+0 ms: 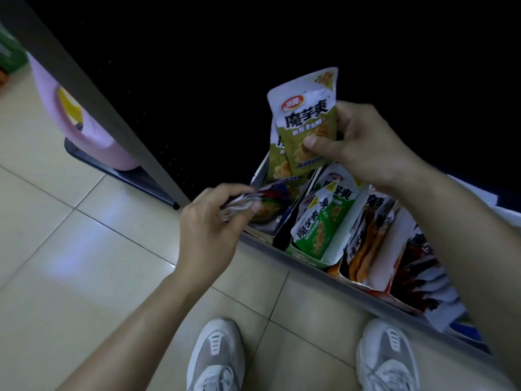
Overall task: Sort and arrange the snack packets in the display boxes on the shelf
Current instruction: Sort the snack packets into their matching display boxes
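Your white sneakers (pixel 215 354) stand on beige floor tiles (pixel 70 249) | up to your left, pink jug (pixel 84 119) sits on a dark base (pixel 118 170)

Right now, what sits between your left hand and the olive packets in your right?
In the head view, the leftmost display box, with dark packets inside, lies between left hand and olive packets.

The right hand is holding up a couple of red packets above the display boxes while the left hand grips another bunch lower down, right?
Not quite. The packets in the right hand are olive green, not red; the head view shows it. The rest holds: they are held up above the display boxes, and the left hand grips another bunch lower down.
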Available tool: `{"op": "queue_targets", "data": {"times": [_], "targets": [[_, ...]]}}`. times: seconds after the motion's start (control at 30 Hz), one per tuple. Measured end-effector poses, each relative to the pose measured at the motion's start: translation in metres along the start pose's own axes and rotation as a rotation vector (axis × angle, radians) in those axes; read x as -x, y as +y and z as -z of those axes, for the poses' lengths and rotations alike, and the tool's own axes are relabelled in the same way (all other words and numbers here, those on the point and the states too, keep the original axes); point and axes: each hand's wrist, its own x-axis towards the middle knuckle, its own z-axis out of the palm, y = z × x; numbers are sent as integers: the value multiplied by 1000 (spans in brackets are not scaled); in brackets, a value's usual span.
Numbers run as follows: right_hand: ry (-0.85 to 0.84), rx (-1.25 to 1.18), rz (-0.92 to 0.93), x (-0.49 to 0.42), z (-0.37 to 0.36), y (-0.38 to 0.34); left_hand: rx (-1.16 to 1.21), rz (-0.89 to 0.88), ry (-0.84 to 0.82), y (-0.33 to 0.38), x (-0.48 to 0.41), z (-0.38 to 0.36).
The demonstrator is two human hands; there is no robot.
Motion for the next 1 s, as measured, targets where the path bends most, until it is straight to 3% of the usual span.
{"op": "queue_targets", "data": {"times": [0.2,0.33,0.43,0.57,0.63,0.83,0.9,1.0], "targets": [[11,-60,26,-14,-12,7,48,74,21,2,-1,-2],[-57,85,35,-7,-15,25,26,65,24,0,3,-5],[22,152,74,-9,-18,31,4,59,25,1,4,-7],[264,256,134,-9,-19,32,24,81,35,-1,5,-9],[289,264,176,-2,-14,28,37,114,48,-2,5,-10],[-137,628,-36,29,-20,16,-47,120,120,0,4,-12],[-192,768,0,32,-25,18,-122,99,166,2,4,-11],[-145,815,50,33,-30,25,-228,45,244,7,3,-11]]}}
